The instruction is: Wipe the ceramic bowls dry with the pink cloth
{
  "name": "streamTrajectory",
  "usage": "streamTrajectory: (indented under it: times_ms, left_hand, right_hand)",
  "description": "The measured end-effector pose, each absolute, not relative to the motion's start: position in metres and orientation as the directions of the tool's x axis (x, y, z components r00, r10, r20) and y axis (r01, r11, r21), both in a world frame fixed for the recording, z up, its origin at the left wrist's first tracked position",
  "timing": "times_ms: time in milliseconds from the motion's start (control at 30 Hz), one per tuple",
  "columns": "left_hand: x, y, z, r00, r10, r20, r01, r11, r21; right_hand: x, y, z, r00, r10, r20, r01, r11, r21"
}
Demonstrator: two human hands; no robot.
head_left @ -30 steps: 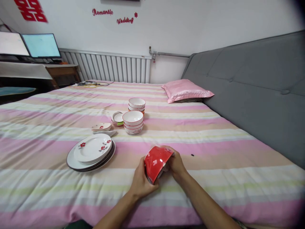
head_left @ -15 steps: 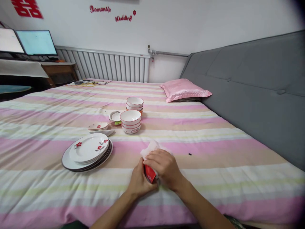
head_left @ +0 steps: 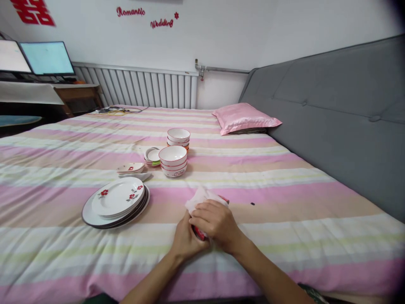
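Near the front of the bed, my left hand (head_left: pixel 186 238) is closed around a red object (head_left: pixel 199 233), of which only small parts show between the hands. My right hand (head_left: pixel 217 221) presses a white tissue (head_left: pixel 201 196) against it, fingers bent over the top. A bit of red also peeks out beyond the tissue on the far right side. What kind of thing the red object is stays hidden by my hands. Left of them lies a stack of plates (head_left: pixel 118 198), the top ones white with red flowers. Beyond stand white bowls with red rims (head_left: pixel 173 162), stacked up.
A second bowl stack (head_left: pixel 179 136), small round dishes (head_left: pixel 152 155) and shallow dishes (head_left: pixel 130 168) sit behind the plates. A tiny black piece (head_left: pixel 252 204) lies to the right on the striped bedsheet (head_left: pixel 284 245). A pink pillow (head_left: pixel 245 118) rests by the grey headboard (head_left: pixel 335 93).
My right hand and the tissue have shifted slightly over the red object, covering more of its near face. A red edge now shows beyond the tissue.
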State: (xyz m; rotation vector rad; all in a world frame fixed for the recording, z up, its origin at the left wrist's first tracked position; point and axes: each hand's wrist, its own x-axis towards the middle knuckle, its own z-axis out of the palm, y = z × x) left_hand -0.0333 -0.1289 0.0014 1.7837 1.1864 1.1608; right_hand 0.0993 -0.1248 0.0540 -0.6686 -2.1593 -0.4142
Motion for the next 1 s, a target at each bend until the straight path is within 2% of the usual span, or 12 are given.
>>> streamTrajectory:
  times_ms: [167, 300, 500, 600, 700, 833, 933, 1000]
  left_hand:
    - [-0.035, -0.127, 0.001, 0.234, 0.948, 0.214, 0.443, -0.3, 0.845]
    - [-0.036, -0.128, 0.001, 0.249, 0.947, 0.201, 0.441, -0.296, 0.847]
    - [-0.038, -0.127, 0.002, 0.257, 0.945, 0.201, 0.423, -0.297, 0.856]
    - [-0.038, -0.127, 0.001, 0.265, 0.942, 0.204, 0.41, -0.302, 0.861]
    - [-0.039, -0.127, 0.001, 0.275, 0.941, 0.199, 0.397, -0.299, 0.868]
    - [-0.041, -0.128, -0.001, 0.312, 0.917, 0.249, 0.311, -0.346, 0.885]
    - [-0.043, -0.128, -0.008, 0.344, 0.875, 0.339, 0.187, -0.418, 0.889]
    - [-0.045, -0.127, -0.014, 0.328, 0.856, 0.399, 0.13, -0.459, 0.879]
  right_hand:
    - [0.117, -0.112, 0.053, -0.403, 0.479, 0.78, 0.592, 0.786, -0.177]
    - [0.128, -0.105, 0.049, -0.284, 0.63, 0.722, 0.536, 0.729, -0.425]
    - [0.139, -0.093, 0.026, -0.042, 0.846, 0.532, 0.305, 0.518, -0.799]
    - [0.141, -0.085, 0.003, 0.039, 0.922, 0.385, 0.12, 0.378, -0.918]
    - [0.139, -0.082, -0.016, 0.063, 0.944, 0.325, 0.076, 0.32, -0.944]
    - [0.138, -0.086, -0.015, 0.068, 0.944, 0.321, 0.074, 0.316, -0.946]
    - [0.141, -0.094, 0.007, 0.069, 0.89, 0.452, 0.174, 0.435, -0.883]
    - [0.143, -0.1, 0.025, 0.046, 0.785, 0.618, 0.358, 0.565, -0.743]
